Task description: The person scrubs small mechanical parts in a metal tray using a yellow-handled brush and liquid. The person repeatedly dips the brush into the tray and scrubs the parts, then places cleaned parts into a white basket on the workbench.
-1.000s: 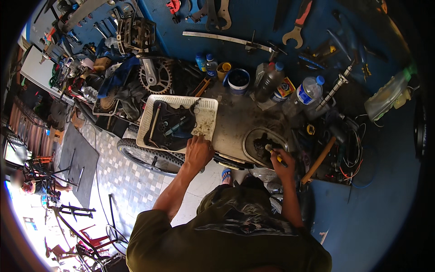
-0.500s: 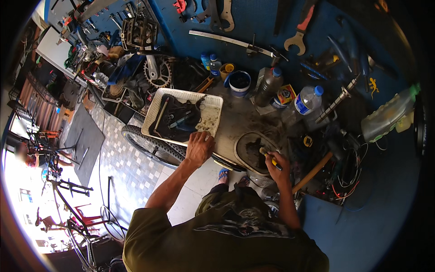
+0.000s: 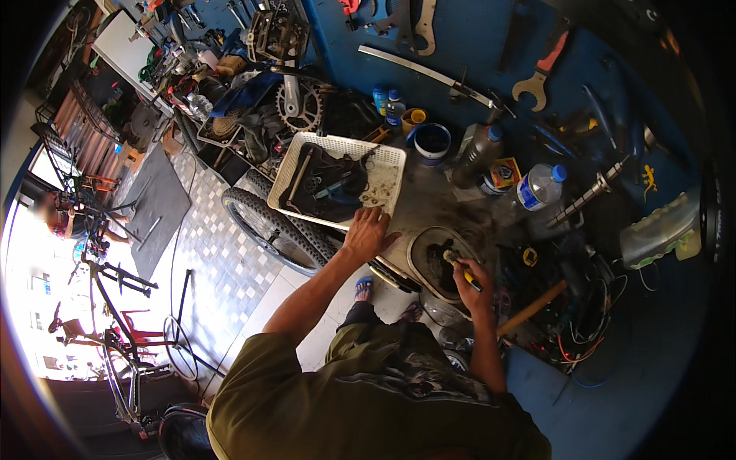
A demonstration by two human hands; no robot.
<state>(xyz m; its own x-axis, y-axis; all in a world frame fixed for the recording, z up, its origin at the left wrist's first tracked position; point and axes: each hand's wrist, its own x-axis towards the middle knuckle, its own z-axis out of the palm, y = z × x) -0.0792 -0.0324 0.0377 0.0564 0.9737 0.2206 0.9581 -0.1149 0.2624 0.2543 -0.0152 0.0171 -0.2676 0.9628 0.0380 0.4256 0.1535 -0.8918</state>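
In my right hand (image 3: 474,284) is a brush (image 3: 469,276) with a yellow and black handle, my fingers closed round it. Its bristle end points into a round, rimmed basin (image 3: 415,268) with dark, dirty contents. My left hand (image 3: 369,232) is at the near edge of a white perforated plastic tray (image 3: 343,143), fingers stretched forward and thumb apart. Whether its fingertips touch the rim is hard to see. Inside the tray lie dark bike parts (image 3: 308,188) and a blue-handled tool (image 3: 333,192).
Beyond the basin stand a dark bottle (image 3: 477,157), a clear blue-capped bottle (image 3: 539,188) and a blue-white tub (image 3: 431,144). A wooden handle (image 3: 533,308) and tangled cables lie at the right. A bike wheel (image 3: 264,234) leans below the tray. Wrenches (image 3: 540,73) hang on the blue wall.
The whole view has shifted, so the bench appears further right. My left thumb now stands further from its fingers, close to the tray edge. The brush stays in my right hand over the basin.
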